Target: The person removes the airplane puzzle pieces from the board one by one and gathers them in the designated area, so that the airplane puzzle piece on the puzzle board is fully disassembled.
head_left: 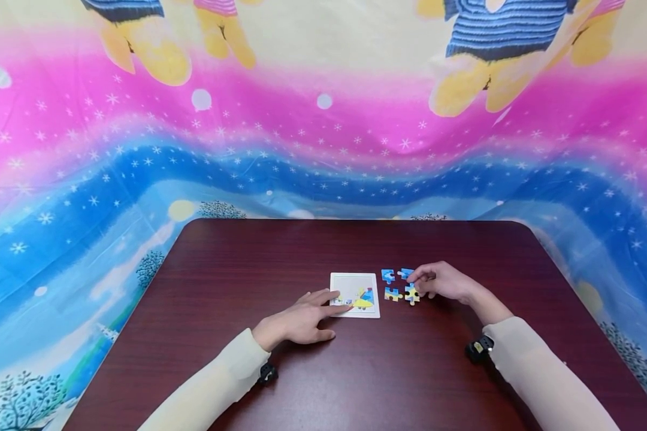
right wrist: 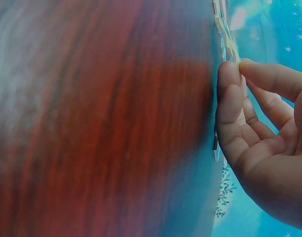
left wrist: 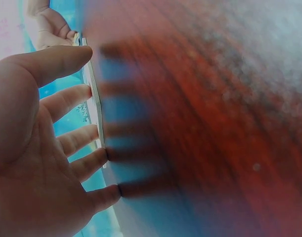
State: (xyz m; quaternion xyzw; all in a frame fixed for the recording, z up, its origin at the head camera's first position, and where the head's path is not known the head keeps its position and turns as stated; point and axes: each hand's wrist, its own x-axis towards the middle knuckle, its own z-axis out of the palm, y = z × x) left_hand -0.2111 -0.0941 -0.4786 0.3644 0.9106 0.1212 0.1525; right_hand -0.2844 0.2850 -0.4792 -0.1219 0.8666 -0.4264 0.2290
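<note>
Counting from the left, we find one cream sleeve (head_left: 210,377), one black wrist device (head_left: 268,374) at its cuff, then the first of two hands, the left hand (head_left: 304,317). Its fingers lie spread and nearly straight, gripping nothing, with two fingertips over one white puzzle frame (head_left: 353,283) near the middle of the table (head_left: 356,383). Along the frame's lower part we see a fitted picture section (head_left: 363,303) in yellow, blue and red; we cannot tell how many pieces make it up, since the fingers partly cover it.

Just right of the frame we count four loose pieces, two above two: an upper-left blue piece (head_left: 388,275), a lower-left blue-and-yellow piece (head_left: 392,294), an upper-right blue piece (head_left: 405,273) just beside the fingers, and a lower-right yellow piece (head_left: 411,294). At this last one we see the right hand (head_left: 443,281), thumb and forefinger drawn narrow and pinching its edge, the other fingers curled. Farther right come the second wrist device (head_left: 478,349) and the second sleeve (head_left: 539,371). Behind everything, one printed cloth (head_left: 323,137) spans our view from left to right.
</note>
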